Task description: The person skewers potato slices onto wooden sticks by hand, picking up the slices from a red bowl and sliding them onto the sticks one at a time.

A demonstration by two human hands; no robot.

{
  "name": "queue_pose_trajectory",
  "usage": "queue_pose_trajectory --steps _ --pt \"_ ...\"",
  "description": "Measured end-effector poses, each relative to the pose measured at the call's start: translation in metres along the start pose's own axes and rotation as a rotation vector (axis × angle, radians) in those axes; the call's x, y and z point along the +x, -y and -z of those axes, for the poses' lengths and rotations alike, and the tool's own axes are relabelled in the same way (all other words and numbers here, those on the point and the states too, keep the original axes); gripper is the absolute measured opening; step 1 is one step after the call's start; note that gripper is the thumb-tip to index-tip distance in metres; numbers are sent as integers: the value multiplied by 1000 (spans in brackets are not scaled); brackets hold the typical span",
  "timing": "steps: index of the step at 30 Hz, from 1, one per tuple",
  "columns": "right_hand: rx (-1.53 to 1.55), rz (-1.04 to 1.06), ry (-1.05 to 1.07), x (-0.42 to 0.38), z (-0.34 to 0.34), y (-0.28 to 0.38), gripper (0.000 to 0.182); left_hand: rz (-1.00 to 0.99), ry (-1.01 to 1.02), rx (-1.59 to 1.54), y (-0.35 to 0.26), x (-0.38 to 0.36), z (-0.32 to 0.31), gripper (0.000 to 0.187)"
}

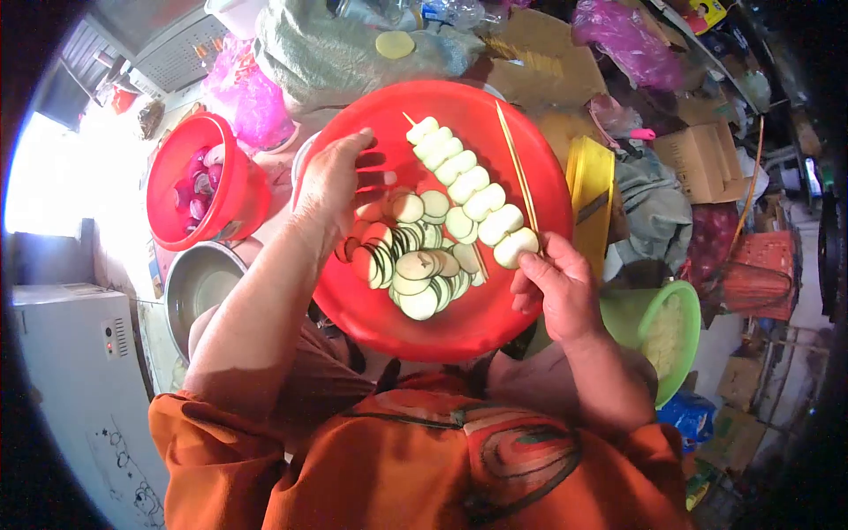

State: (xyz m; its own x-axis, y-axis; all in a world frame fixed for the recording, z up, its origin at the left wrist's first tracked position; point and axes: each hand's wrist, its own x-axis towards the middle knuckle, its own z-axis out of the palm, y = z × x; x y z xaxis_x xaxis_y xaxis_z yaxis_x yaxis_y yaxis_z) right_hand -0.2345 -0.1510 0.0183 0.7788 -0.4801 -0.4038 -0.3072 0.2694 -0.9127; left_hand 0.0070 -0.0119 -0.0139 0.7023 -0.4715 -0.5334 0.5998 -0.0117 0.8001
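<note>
My right hand [561, 283] grips the lower end of a skewer of pale vegetable slices [473, 190], thumb at the last slice. The skewer slants up and left over the basin, its bare tip sticking out past the top slice. A pair of thin bare skewers [517, 168] runs up the basin's right side, lower ends at my right fingers. My left hand [336, 181] is open over the left side of the red basin [397, 340], fingers apart, nothing in it. Below and between the hands, round slices with green edges [420, 296] lie overlapping in a loose pile.
On the left stand a red bucket [252, 199] with purple pieces inside and a metal bowl [181, 283]. A green basket [685, 331] and a yellow crate [590, 181] flank the right side. Behind the basin lies a pale sack [336, 62] with one slice [395, 44] on it.
</note>
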Motion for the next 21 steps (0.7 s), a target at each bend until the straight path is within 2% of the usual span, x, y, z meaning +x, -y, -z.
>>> queue_pose_trajectory --steps 3,7,12,17,21 --pt "-60 -1 -60 3 8 1 16 113 7 74 10 -7 -11 31" --pt "-137 -15 -124 8 15 2 14 116 146 145 23 -6 -20 25" --pt "-301 -72 -179 14 21 -1 13 101 180 185 28 -4 -26 22" --pt "-469 9 -264 25 33 -6 9 86 195 225 32 3 -28 18" --pt "-525 11 -302 26 34 -3 9 134 249 371 41 2 -33 19"
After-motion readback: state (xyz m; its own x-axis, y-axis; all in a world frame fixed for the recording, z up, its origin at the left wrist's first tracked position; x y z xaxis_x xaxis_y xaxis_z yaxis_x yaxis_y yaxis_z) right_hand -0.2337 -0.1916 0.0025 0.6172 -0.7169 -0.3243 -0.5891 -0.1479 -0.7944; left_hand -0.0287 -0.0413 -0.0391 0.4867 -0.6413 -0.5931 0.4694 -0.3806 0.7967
